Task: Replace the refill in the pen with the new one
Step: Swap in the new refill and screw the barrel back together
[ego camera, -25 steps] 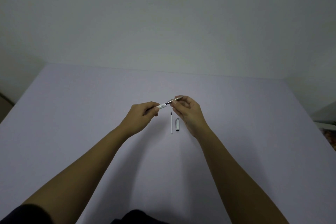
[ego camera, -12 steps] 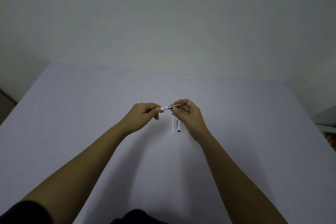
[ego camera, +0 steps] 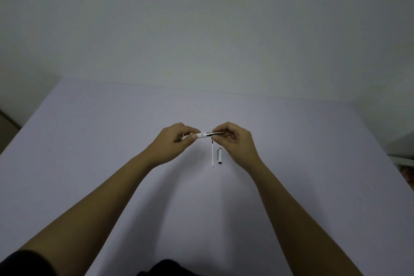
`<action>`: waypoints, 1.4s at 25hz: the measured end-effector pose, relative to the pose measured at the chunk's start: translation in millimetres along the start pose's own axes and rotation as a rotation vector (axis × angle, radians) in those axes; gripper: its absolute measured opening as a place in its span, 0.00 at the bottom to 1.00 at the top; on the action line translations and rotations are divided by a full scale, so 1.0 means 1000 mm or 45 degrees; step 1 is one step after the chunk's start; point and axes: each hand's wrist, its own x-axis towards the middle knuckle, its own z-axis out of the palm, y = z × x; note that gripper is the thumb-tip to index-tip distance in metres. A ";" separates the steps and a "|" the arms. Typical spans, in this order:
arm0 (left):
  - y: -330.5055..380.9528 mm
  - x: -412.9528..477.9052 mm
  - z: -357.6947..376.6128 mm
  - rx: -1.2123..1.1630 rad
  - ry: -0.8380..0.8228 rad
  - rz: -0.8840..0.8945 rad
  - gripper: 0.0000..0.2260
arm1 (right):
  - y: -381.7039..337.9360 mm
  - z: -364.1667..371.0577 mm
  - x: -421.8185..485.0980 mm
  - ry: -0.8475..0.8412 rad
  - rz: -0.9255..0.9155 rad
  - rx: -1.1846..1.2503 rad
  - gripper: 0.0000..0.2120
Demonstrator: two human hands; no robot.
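I hold a white pen (ego camera: 202, 135) level above the table, between both hands. My left hand (ego camera: 177, 141) is closed around its white barrel. The thumb and fingers of my right hand (ego camera: 235, 142) pinch its dark metal tip section. On the table just below lies a thin white refill (ego camera: 212, 154) with a dark tip, pointing away from me. The pen's cap (ego camera: 220, 156), white with a dark end, lies right beside the refill.
The pale lilac table (ego camera: 112, 152) fills the view and meets a plain wall at the back. Some clutter shows past the table's right edge (ego camera: 403, 163).
Both hands have stayed on the pen and shifted slightly; the right-hand fingers have moved along the tip section. The refill and cap lie where they were.
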 end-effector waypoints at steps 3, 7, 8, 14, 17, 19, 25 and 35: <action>-0.002 -0.004 -0.002 -0.376 0.008 -0.122 0.06 | -0.002 -0.001 0.000 0.033 -0.042 -0.029 0.11; -0.004 -0.009 -0.003 -0.476 0.070 -0.133 0.06 | -0.002 0.000 0.001 0.084 -0.013 -0.052 0.09; -0.005 -0.011 -0.003 -0.457 0.109 -0.125 0.07 | -0.002 0.000 0.000 0.087 0.002 -0.074 0.09; -0.002 -0.014 -0.003 -0.423 0.216 -0.058 0.07 | -0.009 0.007 0.001 0.151 -0.036 0.015 0.06; -0.001 -0.014 -0.007 -0.428 0.238 -0.051 0.07 | -0.009 0.006 -0.001 0.083 -0.059 0.008 0.09; -0.002 -0.015 -0.010 -0.409 0.216 -0.027 0.07 | -0.009 0.003 -0.001 0.043 -0.020 -0.009 0.09; -0.004 -0.017 -0.012 -0.420 0.153 -0.043 0.07 | -0.010 0.002 -0.002 0.047 0.006 -0.069 0.07; -0.002 -0.017 -0.014 -0.422 0.152 -0.035 0.07 | -0.013 -0.002 -0.002 -0.012 -0.059 -0.152 0.09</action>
